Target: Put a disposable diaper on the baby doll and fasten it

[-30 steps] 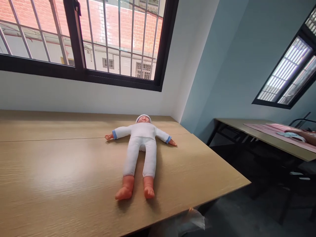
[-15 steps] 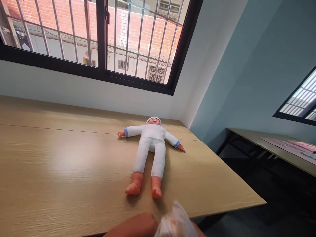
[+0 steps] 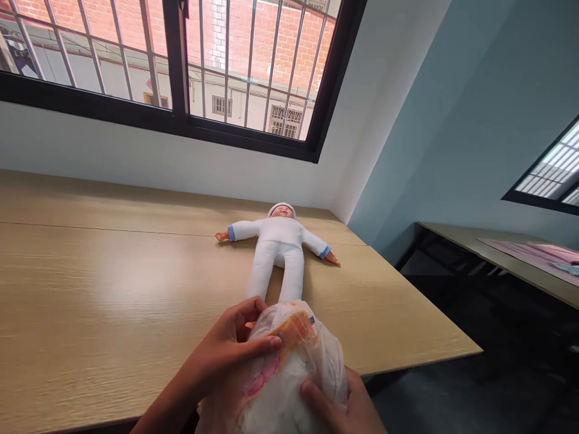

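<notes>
Clasping a clear plastic bag point(image 3: 289, 374) of something white, the left hand point(image 3: 226, 346) and right hand point(image 3: 339, 407) clamp it from both sides, above the table's point(image 3: 90, 289) near edge, over the doll's point(image 3: 278, 241) legs; the wrapping looks like the first thing needing opening.

A baby doll point(image 3: 277, 241) in a white suit with blue cuffs is lying on its back, arms outspread, straddling the seam of a wood-grain double table point(image 3: 90, 289) by the window wall, while a pink mat point(image 3: 529, 256) is resting on a second table point(image 3: 456, 253) nearby.
</notes>
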The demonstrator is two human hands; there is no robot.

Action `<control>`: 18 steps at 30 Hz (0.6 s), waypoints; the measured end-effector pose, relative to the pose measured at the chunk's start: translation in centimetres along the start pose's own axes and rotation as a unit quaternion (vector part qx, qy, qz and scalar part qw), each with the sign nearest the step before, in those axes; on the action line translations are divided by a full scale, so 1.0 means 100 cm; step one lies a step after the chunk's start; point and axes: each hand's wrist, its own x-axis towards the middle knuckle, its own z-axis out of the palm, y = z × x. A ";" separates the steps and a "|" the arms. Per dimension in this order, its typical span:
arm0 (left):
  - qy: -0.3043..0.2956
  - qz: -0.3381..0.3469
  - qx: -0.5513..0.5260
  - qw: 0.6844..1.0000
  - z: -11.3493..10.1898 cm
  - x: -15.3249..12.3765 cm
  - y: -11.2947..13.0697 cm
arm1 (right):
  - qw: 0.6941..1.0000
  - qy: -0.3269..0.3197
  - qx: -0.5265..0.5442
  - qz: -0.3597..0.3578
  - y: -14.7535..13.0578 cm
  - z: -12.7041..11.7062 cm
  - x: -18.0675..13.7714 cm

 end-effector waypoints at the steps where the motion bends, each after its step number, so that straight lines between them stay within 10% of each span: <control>1: -0.002 0.002 0.009 1.000 0.000 -0.001 0.000 | 1.000 -0.023 0.000 -0.009 0.000 0.002 0.000; 8: 0.007 0.019 0.063 0.998 0.002 0.001 -0.001 | 0.998 0.003 -0.039 -0.052 -0.019 -0.008 -0.003; 15: 0.069 0.040 0.078 0.994 -0.014 0.001 -0.017 | 0.979 0.189 -0.005 -0.080 -0.081 -0.064 0.006; 18: 0.111 0.067 0.092 0.987 -0.017 0.004 -0.030 | 0.898 0.379 0.013 -0.222 -0.124 -0.092 0.001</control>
